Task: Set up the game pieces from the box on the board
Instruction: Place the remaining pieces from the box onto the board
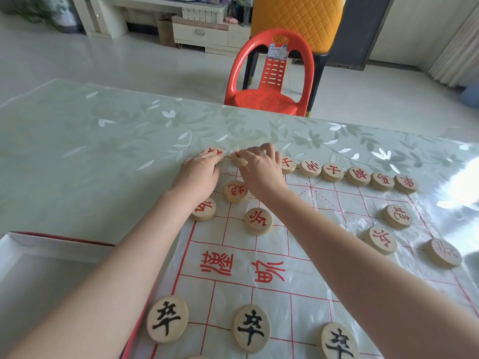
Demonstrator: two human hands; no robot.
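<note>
A thin plastic board (305,257) with red grid lines lies on the table. Round wooden pieces with red characters line its far edge (333,172), and more stand on inner rows (258,220). Pieces with black characters (167,322) sit along the near edge. My left hand (201,172) rests its fingertips on the far-left corner piece (216,150). Right beside it, my right hand (260,168) presses its fingers on the neighbouring far-row piece (237,158). An open box (46,246) with a red rim lies at the near left.
The table carries a pale green floral cover (103,151). A red plastic chair (272,79) stands at the far side, with an orange quilted seat (295,19) behind it. White cabinets line the back of the room.
</note>
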